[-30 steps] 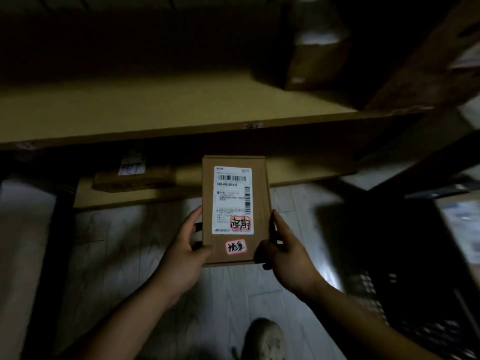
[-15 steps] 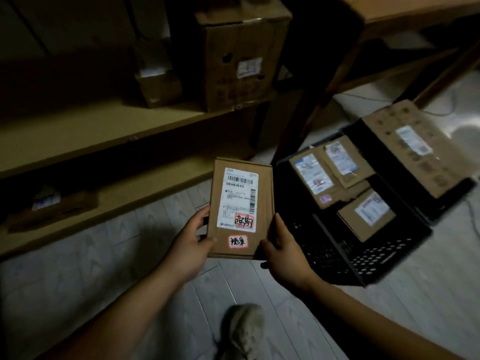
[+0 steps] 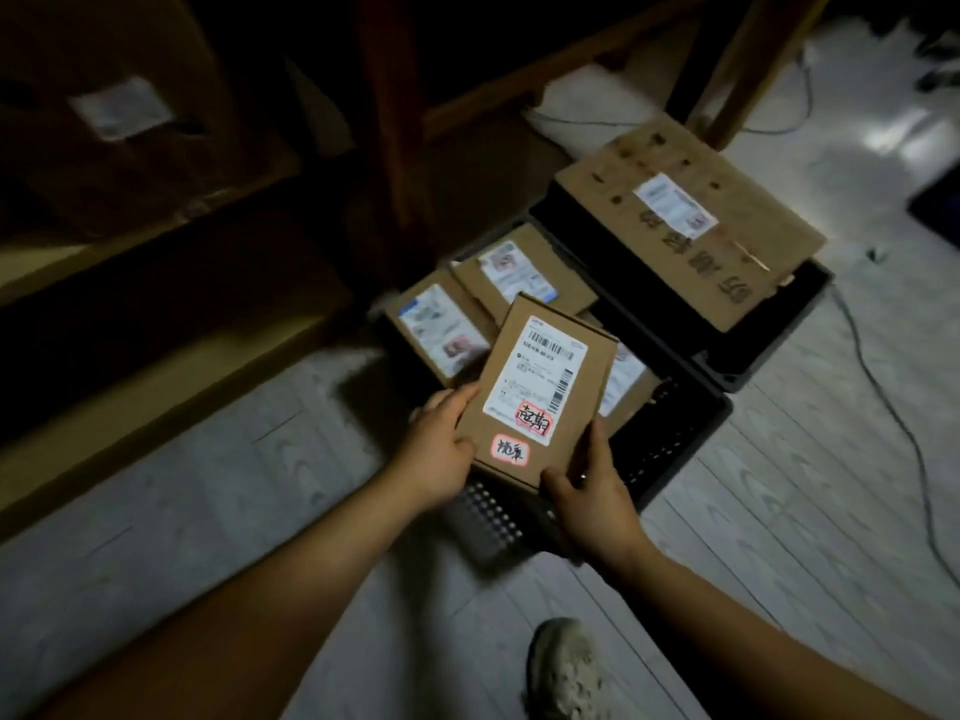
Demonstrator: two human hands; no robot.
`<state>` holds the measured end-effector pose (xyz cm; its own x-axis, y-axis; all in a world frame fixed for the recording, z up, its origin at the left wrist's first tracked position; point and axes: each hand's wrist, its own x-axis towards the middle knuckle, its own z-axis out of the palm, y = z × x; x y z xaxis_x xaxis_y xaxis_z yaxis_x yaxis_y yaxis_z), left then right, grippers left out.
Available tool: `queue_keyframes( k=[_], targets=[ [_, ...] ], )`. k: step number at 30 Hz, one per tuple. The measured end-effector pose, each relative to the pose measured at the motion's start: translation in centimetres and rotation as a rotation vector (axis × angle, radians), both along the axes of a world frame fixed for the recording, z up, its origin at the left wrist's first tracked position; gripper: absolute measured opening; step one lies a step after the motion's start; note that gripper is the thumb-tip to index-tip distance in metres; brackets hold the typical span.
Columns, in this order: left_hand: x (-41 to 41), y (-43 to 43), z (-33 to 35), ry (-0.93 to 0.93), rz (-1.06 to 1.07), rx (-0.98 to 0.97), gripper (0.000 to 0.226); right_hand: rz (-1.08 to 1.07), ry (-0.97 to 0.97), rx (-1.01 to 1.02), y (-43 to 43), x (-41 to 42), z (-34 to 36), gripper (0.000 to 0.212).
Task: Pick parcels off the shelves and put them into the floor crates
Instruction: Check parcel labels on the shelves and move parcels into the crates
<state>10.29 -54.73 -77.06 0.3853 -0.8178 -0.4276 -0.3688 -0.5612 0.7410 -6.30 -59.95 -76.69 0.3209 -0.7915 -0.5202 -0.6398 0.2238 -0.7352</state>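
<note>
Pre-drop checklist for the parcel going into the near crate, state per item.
1. Grip: left hand and right hand both hold the parcel by its near end: ok.
2. Parcel over the near crate: ok.
3. Room in that crate: parcels inside fill its far part, bare mesh shows at the near end: ok.
4. Will it land flat: cannot tell.
5. Far crate as fallback: big box covers it: not ok.
6. Shoe apart from the near crate: ok.

Two hands (image 3: pixel 436 454) (image 3: pixel 592 504), two crates (image 3: pixel 675 449) (image 3: pixel 758 356), six labelled parcels (image 3: pixel 540 387) (image 3: pixel 441 324) (image 3: pixel 524 272) (image 3: pixel 626 381) (image 3: pixel 691 220) (image 3: pixel 119 109), one shoe (image 3: pixel 566 667)
</note>
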Motion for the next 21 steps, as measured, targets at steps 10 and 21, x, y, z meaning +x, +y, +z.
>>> queue_keyframes(
  k=[10,21],
  targets=[
    [-5.2,-12.9,-11.2,-0.187,-0.415,0.150,0.063,-0.159,0.082,0.157,-9.8,-4.4,-11.8,0.081],
    [-5.1,-17.2,-17.4,-0.175,-0.441,0.195,0.056,-0.137,0.141,0.302,-13.7,-2.8,-18.5,0.084]
  ],
)
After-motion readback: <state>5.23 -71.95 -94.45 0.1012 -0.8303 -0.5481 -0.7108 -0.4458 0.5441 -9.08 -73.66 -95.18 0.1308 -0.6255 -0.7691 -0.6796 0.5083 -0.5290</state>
